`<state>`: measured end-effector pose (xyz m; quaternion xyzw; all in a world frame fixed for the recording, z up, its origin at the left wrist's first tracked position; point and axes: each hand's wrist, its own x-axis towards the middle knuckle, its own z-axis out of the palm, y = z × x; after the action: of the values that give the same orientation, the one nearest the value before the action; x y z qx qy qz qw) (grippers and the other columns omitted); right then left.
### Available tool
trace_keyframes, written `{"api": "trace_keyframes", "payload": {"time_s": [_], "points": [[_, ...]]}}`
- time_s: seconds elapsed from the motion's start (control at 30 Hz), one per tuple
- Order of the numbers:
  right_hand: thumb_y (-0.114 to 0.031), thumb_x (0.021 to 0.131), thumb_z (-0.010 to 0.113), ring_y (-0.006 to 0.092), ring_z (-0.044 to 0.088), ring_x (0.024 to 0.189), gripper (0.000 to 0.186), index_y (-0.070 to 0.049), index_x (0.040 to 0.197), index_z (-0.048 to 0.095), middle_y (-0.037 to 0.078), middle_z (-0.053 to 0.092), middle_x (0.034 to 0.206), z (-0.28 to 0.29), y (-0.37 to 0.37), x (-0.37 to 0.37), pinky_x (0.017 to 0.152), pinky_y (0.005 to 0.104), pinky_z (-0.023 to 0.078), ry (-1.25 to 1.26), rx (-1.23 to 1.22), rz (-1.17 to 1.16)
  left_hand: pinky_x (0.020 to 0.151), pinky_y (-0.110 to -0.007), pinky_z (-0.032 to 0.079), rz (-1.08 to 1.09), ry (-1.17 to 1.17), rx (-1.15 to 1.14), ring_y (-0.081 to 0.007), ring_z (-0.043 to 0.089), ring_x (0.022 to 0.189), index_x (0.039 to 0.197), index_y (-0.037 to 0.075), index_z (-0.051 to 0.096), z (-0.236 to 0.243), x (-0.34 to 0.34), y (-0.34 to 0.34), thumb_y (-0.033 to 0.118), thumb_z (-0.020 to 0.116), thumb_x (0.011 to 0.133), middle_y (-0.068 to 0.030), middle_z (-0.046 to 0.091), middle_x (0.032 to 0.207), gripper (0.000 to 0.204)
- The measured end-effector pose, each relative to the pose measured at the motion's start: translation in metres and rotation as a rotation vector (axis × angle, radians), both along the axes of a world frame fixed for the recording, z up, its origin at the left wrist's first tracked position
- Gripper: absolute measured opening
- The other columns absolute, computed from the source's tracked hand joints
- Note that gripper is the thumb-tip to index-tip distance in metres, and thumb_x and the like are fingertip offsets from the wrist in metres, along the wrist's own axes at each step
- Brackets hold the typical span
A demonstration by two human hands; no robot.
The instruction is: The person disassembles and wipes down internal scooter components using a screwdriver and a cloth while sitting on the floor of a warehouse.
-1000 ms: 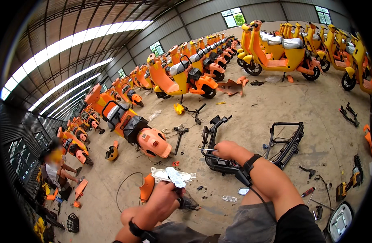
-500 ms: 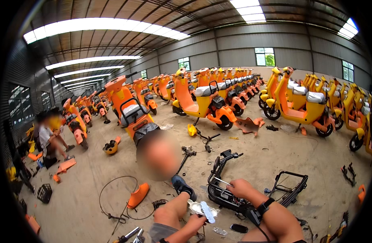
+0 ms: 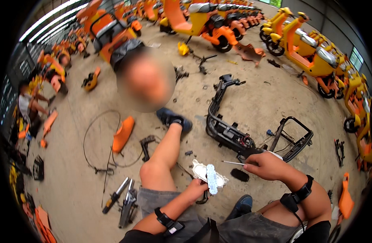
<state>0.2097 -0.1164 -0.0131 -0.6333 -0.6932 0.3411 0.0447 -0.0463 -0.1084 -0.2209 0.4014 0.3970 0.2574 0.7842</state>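
My left hand (image 3: pixel 197 190) is closed round the lower edge of a flat white plastic part (image 3: pixel 201 170) with looped lugs, held above my lap. Across that part lies a pale blue patterned strip (image 3: pixel 211 178). In my right hand (image 3: pixel 262 166) is a screwdriver (image 3: pixel 233 163); its thin shaft points left toward the white part without touching it, and its handle is hidden in my fingers. Below the shaft, a dark oval piece (image 3: pixel 239 175) rests on the floor. Just beyond my right hand lies a black scooter frame (image 3: pixel 226 131) with exposed wiring.
An orange curved panel (image 3: pixel 123 134) and a looped cable (image 3: pixel 86 133) lie at left. Fork tubes (image 3: pixel 127 202) are near my left knee. Rows of orange and yellow scooters (image 3: pixel 299 44) stand behind. Another person (image 3: pixel 28 103) sits far left.
My right hand has come away from the scooter frame and back toward the white part, still holding the screwdriver. The view has tilted downward. My left hand keeps its hold.
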Motion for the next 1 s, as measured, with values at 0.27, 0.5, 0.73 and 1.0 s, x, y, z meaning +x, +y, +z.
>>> {"api": "trace_keyframes", "payload": {"time_s": [0.27,0.5,0.73,1.0], "points": [[-0.031,0.091,0.059,0.0385,0.066,0.085,0.033,-0.003,0.104,0.069,0.02,0.07,0.09,-0.031,0.036,-0.032,0.077,0.0425,0.052,-0.038,0.101,0.038,0.089,-0.031,0.051,0.21,-0.068,-0.029,-0.0174,0.065,0.1,0.117,-0.002,0.063,-0.021,-0.003,0.03,-0.001,0.062,0.086,-0.0082,0.069,0.111,0.031],[-0.022,0.085,0.055,0.0387,0.067,0.078,0.026,-0.009,0.103,0.069,0.019,0.069,0.08,-0.044,0.039,-0.086,0.072,0.0477,0.054,-0.275,0.18,0.172,0.082,-0.031,0.052,0.06,-0.079,-0.076,-0.0187,0.065,0.096,0.119,0.001,0.059,-0.053,-0.018,0.041,0.002,0.061,0.088,-0.0062,0.067,0.108,0.031],[-0.022,0.085,0.055,0.0386,0.067,0.067,0.019,-0.008,0.093,0.066,0.017,0.067,0.071,0.001,0.013,-0.098,0.06,0.0481,0.054,-0.552,0.086,0.484,0.08,-0.034,0.052,0.182,-0.366,-0.224,-0.0216,0.064,0.096,0.119,0.0,0.057,-0.03,-0.022,0.039,-0.006,0.053,0.084,-0.0095,0.065,0.11,0.036],[-0.022,0.083,0.057,0.0391,0.066,0.071,0.019,-0.008,0.09,0.066,0.017,0.067,0.072,-0.001,0.054,-0.072,0.061,0.0493,0.053,-0.523,0.113,0.565,0.082,-0.035,0.052,0.026,-0.519,-0.271,-0.022,0.065,0.094,0.122,-0.003,0.056,-0.039,-0.03,0.04,-0.005,0.051,0.081,-0.0128,0.066,0.11,0.042]]}}
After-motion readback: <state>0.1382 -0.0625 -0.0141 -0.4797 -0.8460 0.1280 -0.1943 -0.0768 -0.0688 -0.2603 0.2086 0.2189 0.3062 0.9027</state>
